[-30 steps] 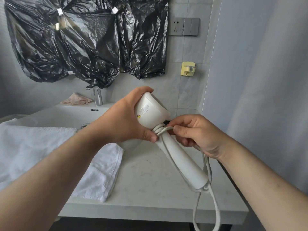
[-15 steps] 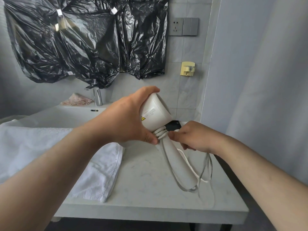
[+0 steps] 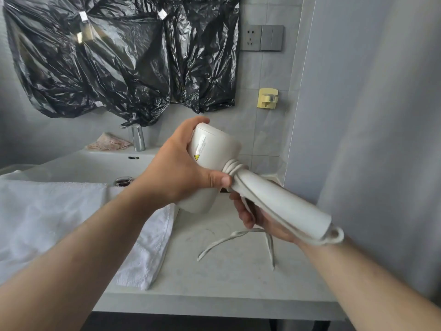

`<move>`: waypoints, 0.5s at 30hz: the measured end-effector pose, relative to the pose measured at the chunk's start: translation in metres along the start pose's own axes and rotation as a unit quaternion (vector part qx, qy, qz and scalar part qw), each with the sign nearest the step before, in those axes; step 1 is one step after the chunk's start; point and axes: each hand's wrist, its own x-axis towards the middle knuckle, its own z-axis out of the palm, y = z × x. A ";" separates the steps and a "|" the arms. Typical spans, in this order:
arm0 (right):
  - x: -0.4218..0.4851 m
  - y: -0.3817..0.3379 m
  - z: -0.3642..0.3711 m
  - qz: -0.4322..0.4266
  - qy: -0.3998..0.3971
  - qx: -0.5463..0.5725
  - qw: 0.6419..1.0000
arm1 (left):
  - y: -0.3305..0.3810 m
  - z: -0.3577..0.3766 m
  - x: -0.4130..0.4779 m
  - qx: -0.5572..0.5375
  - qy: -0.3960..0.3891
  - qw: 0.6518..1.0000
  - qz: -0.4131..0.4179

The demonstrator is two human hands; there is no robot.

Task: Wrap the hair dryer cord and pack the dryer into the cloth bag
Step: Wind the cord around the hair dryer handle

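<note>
Plainly, the hair dryer (image 3: 274,199) is held in the air above the countertop (image 3: 226,271), its handle slanting toward the countertop's right-hand edge. The dryer's head is gripped by the left hand (image 3: 176,173), thumb pressed at the neck, where a few turns of the cord (image 3: 235,166) are already wound. Beneath the handle the right hand (image 3: 257,218) is seen with fingers curled round a strand of cord that runs along the handle to the loop at its end. Much of that hand is masked by the handle, so the hold can be judged only in part. A loose length of cord is draped on the countertop below the dryer, so the wrapping is judged begun but not finished. Packing is not yet started: no cloth bag can be made out anywhere, and the plug is not seen either. A white towel (image 3: 71,223) is spread over the countertop's left side, and a sink (image 3: 95,166) is set at its back.
</note>
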 end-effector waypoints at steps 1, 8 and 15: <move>-0.001 0.004 0.007 -0.009 0.004 0.072 0.997 | -0.001 0.003 0.000 -0.020 0.018 1.000 -0.012; 0.005 0.015 0.032 -0.096 0.086 0.153 0.980 | -0.008 0.020 -0.003 -0.071 0.087 0.991 -0.078; -0.004 0.016 0.052 -0.124 0.161 -0.146 0.968 | -0.014 0.026 -0.004 -0.055 0.166 0.975 -0.134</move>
